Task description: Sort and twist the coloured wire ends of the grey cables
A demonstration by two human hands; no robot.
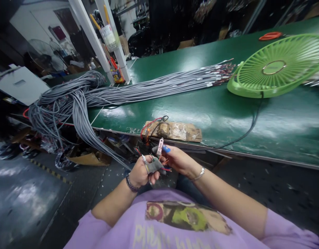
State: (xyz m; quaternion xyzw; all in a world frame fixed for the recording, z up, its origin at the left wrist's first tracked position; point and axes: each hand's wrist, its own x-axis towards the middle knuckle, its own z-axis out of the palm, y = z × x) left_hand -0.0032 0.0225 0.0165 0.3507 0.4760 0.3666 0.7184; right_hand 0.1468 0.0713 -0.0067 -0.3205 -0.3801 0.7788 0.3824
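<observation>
My left hand [143,171] is closed around the end of a grey cable, its finger wrapped in a grey covering [154,166]. Thin coloured wires [167,169] fan out from between the fingers, red, blue and green among them. Close against it, my right hand [180,161] has blue tape [166,148] on the thumb. A small pale pink piece [160,146] with dark marks stands upright in its pinch. What kind of piece it is, I cannot make out. Both hands are just below the bench edge, in front of a worn wooden block [184,131] with red and black leads.
A long bundle of grey cables [149,86] lies across the green bench [138,119], piled and hanging over its left side. A green fan [275,67] stands at right, its black cord [253,122] trailing along the bench. Orange-handled scissors [270,36] lie behind it. White posts [120,58] rise at the back.
</observation>
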